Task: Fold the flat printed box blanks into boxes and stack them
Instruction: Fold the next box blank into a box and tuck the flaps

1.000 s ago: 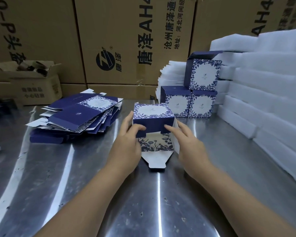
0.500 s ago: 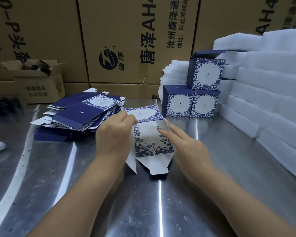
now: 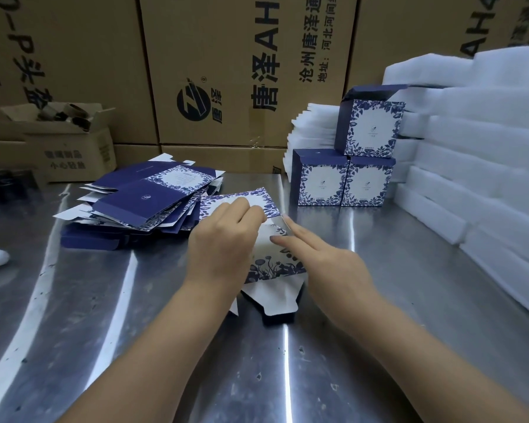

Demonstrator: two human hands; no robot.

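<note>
We pinch the top panel of the box blank [image 3: 272,268] with the left hand [image 3: 223,248], on the steel table [image 3: 287,377]; right hand [image 3: 324,264] presses it, fingers straight. Best we fold on the scores, corners square.

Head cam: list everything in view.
Metal table: one, silver, under everything.
Flat blanks: pile, navy and white, centre left.
Half-folded box: one, navy floral, table centre.
Finished boxes: three, navy floral, back right, one atop two.
Foam slabs: stacks, white, right side.
Large cartons: several, brown, along the back.
Small open carton: one, brown, back left.
Left hand: pinches the box's upper panel.
Right hand: straight fingers on the box.
</note>
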